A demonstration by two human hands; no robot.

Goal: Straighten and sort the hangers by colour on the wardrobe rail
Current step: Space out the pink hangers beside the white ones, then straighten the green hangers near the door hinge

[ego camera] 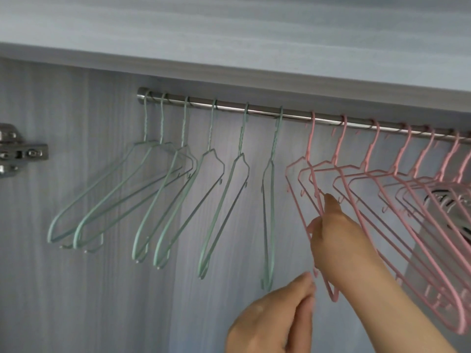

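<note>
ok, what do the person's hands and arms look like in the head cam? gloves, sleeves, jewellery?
Both are bare. The left hand shows no glove, ring or watch, and the frame cuts it off near the wrist. The right hand is also ungloved and ringless, and its forearm runs bare to the frame's lower edge: no sleeve, strap or band in view. Nails look short and unpainted.

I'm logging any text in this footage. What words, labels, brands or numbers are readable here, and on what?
None: no readable text shows anywhere.
Green hangers, pink hangers, rail: no markings visible.
Metal hinge: any stamping too small to read.
</note>
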